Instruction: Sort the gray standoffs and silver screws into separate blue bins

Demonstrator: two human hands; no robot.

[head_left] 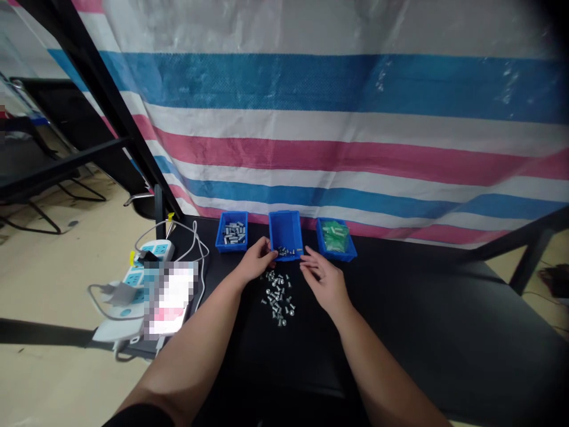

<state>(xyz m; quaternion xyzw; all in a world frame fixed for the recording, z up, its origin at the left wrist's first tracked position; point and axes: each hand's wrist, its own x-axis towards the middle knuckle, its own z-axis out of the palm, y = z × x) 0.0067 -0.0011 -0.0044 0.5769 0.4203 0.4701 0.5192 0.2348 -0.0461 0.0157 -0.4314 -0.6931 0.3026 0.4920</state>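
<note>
— Silver metal screws (278,299) lie loose in a small heap on the black tabletop (422,332), right between your two hands and a little nearer to you than either. What's behind them?

— Your middle blue plastic bin (285,234), just beyond the heap, its long axis running away from you toward the striped tarpaulin (338,118). A few more screws sit at its near end. Your left hand (258,259) is at the bin's near left corner, fingers curled against it; whether they pinch a screw I cannot tell, the view is too small there. Your right hand (323,281) hovers just beside the near right corner, fingers loosely spread, holding nothing.

— Which hand is closer to the heap?

— Both are about equally near; the left reaches it from its upper left, the right from its upper right.

— And the count?

— Three blue bins in a row: the left bin (232,238) holds silver cylindrical parts, the middle is nearly bare, the right bin (336,239) holds green pieces. Loose screws: perhaps two dozen, too fine to count surely. A white power strip (146,261) with cables lies at the table's left edge.
</note>
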